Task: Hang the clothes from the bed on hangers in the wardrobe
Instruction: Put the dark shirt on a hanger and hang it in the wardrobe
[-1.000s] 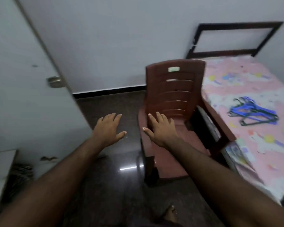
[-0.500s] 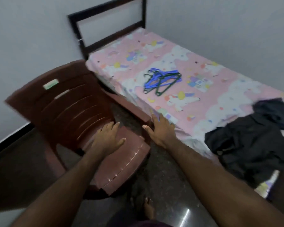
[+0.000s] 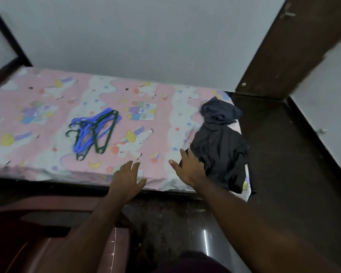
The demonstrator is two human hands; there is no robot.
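A heap of dark clothes lies at the right end of the bed, which has a pink patterned sheet. A bundle of blue and green hangers lies on the sheet left of centre. My right hand is stretched out with straight fingers at the left edge of the dark clothes, over the sheet. My left hand hovers flat above the bed's front edge, holding nothing. The wardrobe is not in view.
A brown plastic chair stands at the lower left, close to the bed. A dark wooden door is at the upper right. Dark polished floor runs right of the bed. The black bed frame rises at the far left.
My view has swung right from the chair to face the bed. Both hands have moved from over the chair to the bed's front edge, the right one reaching the dark clothes.
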